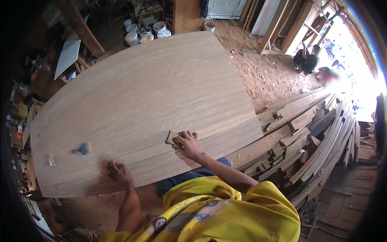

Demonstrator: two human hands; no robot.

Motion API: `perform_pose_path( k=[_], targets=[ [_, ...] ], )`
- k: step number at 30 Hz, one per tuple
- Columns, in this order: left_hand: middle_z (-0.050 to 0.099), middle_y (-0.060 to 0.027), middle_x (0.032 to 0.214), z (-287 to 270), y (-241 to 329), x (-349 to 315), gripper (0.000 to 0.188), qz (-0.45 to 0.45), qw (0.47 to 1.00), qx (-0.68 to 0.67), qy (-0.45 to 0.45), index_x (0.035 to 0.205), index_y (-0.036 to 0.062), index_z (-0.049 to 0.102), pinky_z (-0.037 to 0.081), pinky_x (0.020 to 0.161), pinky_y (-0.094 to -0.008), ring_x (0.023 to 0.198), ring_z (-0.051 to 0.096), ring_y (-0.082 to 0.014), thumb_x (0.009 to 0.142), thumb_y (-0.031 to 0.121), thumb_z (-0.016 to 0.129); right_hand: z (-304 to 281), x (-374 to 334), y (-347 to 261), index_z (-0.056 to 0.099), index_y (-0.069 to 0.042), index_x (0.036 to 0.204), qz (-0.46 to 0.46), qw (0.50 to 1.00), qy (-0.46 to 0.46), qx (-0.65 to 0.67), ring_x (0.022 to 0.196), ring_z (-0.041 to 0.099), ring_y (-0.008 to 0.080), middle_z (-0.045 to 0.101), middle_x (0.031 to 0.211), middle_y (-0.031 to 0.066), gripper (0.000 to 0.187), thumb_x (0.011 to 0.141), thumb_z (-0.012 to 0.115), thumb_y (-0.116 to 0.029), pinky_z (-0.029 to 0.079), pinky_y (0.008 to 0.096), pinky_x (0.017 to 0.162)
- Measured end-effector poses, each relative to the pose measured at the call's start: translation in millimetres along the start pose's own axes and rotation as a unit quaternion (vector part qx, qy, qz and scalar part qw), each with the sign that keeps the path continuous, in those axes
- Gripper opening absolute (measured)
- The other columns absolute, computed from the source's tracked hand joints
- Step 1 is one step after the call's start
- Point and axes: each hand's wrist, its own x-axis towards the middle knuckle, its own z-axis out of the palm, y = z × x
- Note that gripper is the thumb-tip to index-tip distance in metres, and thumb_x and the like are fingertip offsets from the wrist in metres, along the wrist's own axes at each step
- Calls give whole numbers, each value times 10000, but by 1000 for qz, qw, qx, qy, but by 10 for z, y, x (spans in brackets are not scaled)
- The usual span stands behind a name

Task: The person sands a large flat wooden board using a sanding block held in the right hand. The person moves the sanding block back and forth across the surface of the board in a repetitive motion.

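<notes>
A large pale wooden panel [137, 97] made of many joined strips lies in front of me. My right hand [186, 144] is closed round a small tan folded piece of sandpaper [171, 137], pressed against the panel's surface right of its middle. Near the front edge, my left hand [121, 173] rests on the wood with fingers spread, holding nothing. To its left lies a wide brush [84, 149] with a dark blue handle and pale bristles. Farther left on the panel is a small whitish packet or scrap [51, 159]; its kind is unclear.
Stacked timber planks [298, 133] fill the right side, close to the panel. Several buckets [132, 38] stand beyond the far edge, beside a wooden cabinet [188, 16]. People [307, 59] sit near the bright opening. A wooden post [80, 28] rises at the far left.
</notes>
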Motion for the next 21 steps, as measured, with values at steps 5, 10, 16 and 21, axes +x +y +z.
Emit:
perform_pose_path(
  k=[5,10,16,21],
  targets=[
    [339,-155,1480,-67,60,-26,491,3,1000,-3,-2,1398,126,367,177,1112,-561,1398,259,-328,945,290,465,-250,324,384,639,-140,992,106,992,67,-25,1028,495,291,573,1029,94,218,822,676,-272,331,468,866],
    [337,-156,1481,-41,85,37,489,-1,1000,16,-9,1394,122,370,190,1107,-569,1395,263,-329,949,309,453,41,668,345,632,-117,983,202,962,185,0,1021,494,297,570,1041,108,229,796,689,-236,356,472,854],
    [341,-155,1478,-70,73,2,488,-11,1000,16,-10,1388,112,375,192,1107,-574,1386,280,-331,946,306,451,127,252,-62,635,-125,981,32,999,27,25,1041,491,297,561,1073,98,236,800,699,-262,339,471,881],
    [336,-152,1481,-128,122,-1,494,-14,1000,24,-12,1394,117,369,195,1109,-569,1387,274,-336,947,314,447,36,363,123,640,-128,964,91,991,93,23,1046,490,291,558,1095,97,233,796,706,-276,325,458,901]
  ],
)
